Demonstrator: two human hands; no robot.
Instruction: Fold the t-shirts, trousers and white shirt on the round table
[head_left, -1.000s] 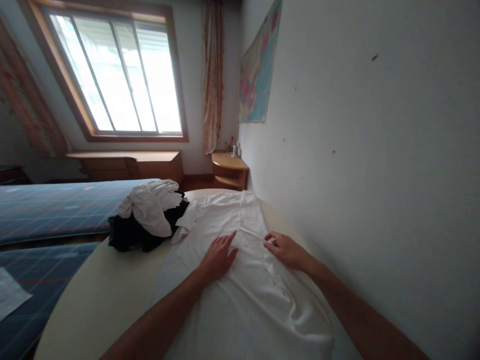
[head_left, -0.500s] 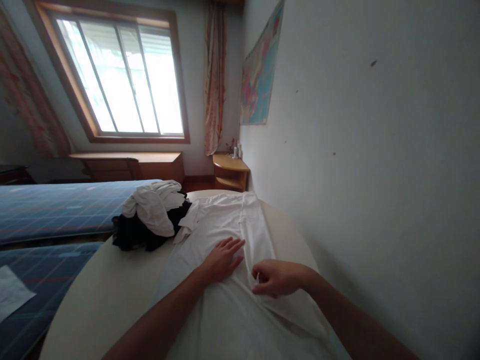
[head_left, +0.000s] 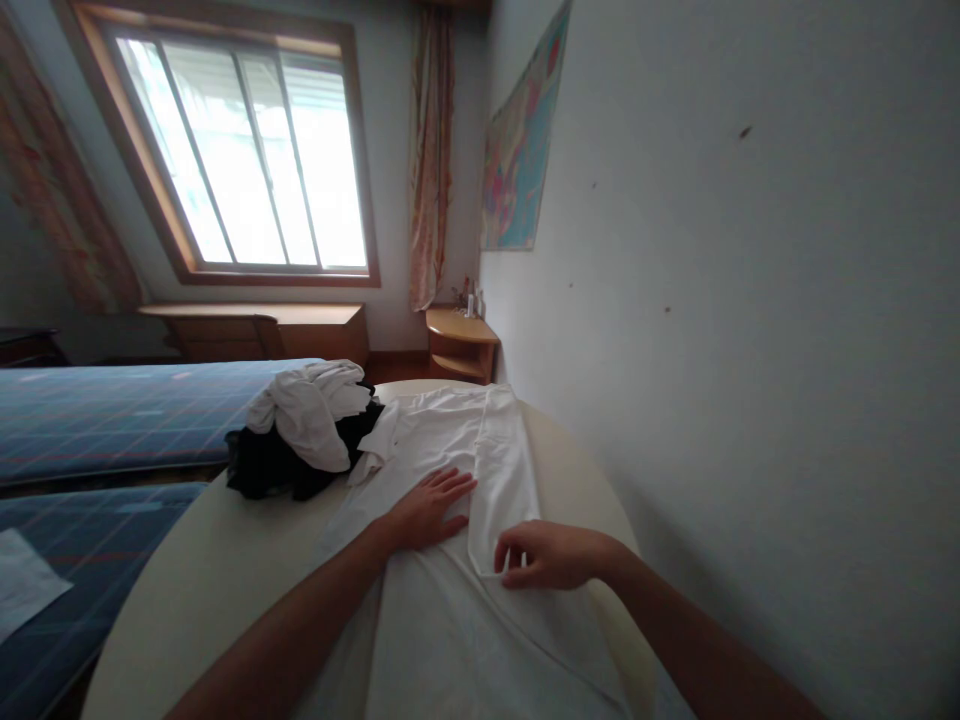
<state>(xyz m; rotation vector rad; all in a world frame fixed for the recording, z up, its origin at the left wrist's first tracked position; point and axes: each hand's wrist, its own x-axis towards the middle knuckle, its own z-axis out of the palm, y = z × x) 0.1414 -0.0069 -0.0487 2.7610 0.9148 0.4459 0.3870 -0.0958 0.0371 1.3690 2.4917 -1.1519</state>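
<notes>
A white shirt (head_left: 427,630) lies spread along the round cream table (head_left: 165,590), its near end running past the bottom of the view. On its right side, a strip of the cloth is folded over toward the middle. My left hand (head_left: 431,510) rests flat on the shirt, fingers stretched out, just left of the fold's edge. My right hand (head_left: 551,555) is curled with thumb and fingertips at the lower corner of the folded strip, gripping the cloth there. Part of that corner is hidden behind the fingers.
Left of the shirt, a heap of black and white clothes (head_left: 307,430) sits on the table. Two blue plaid mattresses (head_left: 150,410) stand beyond the table's left side. A white wall (head_left: 750,400) borders the right. A corner shelf (head_left: 461,325) and desk (head_left: 315,315) are behind.
My left hand has slid slightly left across the shirt. My right hand has shifted a little left, its fingers loosening somewhat, and the folded strip now lies flatter with a clearer edge.
</notes>
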